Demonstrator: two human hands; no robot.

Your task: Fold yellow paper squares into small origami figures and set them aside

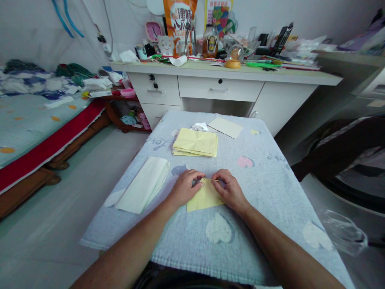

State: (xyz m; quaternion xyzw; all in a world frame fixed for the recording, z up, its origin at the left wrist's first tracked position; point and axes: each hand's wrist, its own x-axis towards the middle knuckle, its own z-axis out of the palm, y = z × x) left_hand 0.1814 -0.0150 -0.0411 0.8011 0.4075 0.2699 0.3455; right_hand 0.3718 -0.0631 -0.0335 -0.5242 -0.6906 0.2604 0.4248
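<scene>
A creased sheet of yellow paper (202, 200) lies near the front of the cloth-covered table, its far edge raised between my two hands. My left hand (187, 186) pinches that paper at its upper left edge, thumb against fingers. Across from it, my right hand (231, 190) grips the upper right edge, fingers curled; a thin fold shows at the fingertips. Just beyond my hands sits a stack of yellow paper sheets (197, 141) with fold lines. To the left is a folded bundle of whitish paper (144, 185).
A cream card (226, 127) and a crumpled white tissue (199, 127) lie at the table's far side. Behind stands a white desk (222, 86) crowded with jars and bags. A bed (39, 120) is on the left, and a clear plastic bag (343, 233) hangs low at right.
</scene>
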